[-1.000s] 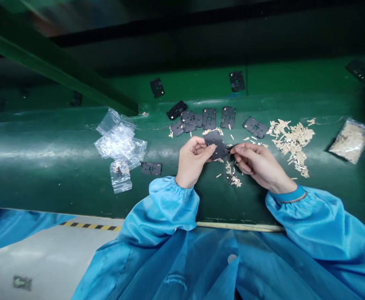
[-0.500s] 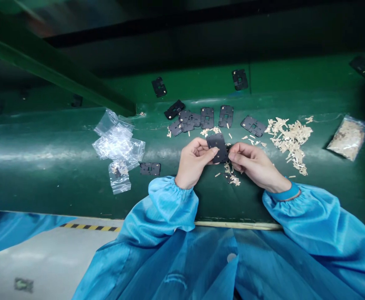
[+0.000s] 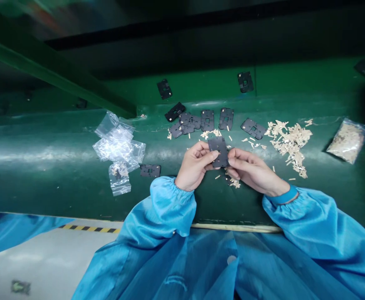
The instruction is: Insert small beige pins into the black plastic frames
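A small black flat plate with cut-outs (image 3: 219,151) is held up between both hands above the green belt (image 3: 45,154). My left hand (image 3: 195,166) pinches its left edge with thumb and fingers. My right hand (image 3: 251,170) grips its right edge, fingers curled. Both arms wear blue sleeves. A row of similar black plates (image 3: 201,120) lies just beyond the hands. Small beige strips (image 3: 290,139) are scattered to the right, and a few lie under the hands.
Clear plastic bags (image 3: 118,143) lie in a heap to the left, with one black plate (image 3: 150,170) beside them. A bag of beige strips (image 3: 348,139) rests at far right. Two black plates (image 3: 245,81) sit farther back. A green beam (image 3: 60,79) crosses the upper left.
The plate turned from tilted to nearly upright between my hands, and my right hand closed in from beside it to grip its right edge.
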`<state>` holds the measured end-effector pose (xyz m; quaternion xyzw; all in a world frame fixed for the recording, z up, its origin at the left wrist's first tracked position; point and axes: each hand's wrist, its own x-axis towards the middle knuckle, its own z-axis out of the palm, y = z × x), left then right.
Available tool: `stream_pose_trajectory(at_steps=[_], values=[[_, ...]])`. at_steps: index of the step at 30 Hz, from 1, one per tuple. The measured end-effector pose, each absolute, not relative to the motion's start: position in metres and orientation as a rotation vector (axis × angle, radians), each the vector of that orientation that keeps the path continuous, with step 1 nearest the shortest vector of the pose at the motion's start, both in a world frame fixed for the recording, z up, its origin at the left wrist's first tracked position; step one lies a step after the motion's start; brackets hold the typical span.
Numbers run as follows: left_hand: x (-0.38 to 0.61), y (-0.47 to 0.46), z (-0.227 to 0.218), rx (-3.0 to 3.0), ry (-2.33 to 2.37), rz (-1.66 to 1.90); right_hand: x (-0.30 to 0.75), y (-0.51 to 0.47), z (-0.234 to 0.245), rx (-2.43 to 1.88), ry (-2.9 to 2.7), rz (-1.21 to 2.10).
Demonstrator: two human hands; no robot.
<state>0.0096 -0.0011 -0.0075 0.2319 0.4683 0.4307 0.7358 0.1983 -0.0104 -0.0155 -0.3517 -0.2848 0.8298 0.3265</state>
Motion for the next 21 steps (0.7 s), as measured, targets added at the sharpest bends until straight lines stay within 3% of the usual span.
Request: stream_pose_trajectory(at_steps=[6, 21], values=[[0.010, -0.003, -0.011, 0.434, 0.953, 0.901, 0.193, -0.014, -0.010, -0.722, -0.592, 2.266], [0.017, -0.005, -0.009, 0.415, 1.009, 0.966, 0.197, -0.016, -0.022, -0.871, -1.007, 1.969]])
